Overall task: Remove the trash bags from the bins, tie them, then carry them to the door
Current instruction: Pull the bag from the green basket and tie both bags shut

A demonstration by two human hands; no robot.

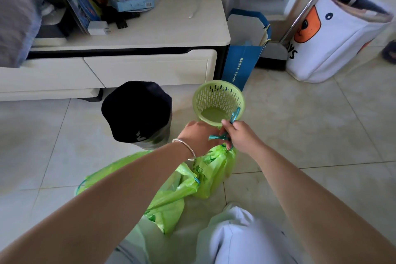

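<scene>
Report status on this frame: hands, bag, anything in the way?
Both hands on blue drawstring, right hand pinching, left hand at the knot. Green bag out of empty green bin, on floor. Nothing blocking.

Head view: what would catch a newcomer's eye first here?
At the centre, both hands meet over a bright green trash bag on the floor: the right hand pinches its blue drawstring, the left hand is beside it. Just behind stands an empty green basket, with a black-lined bin to its left.
</scene>
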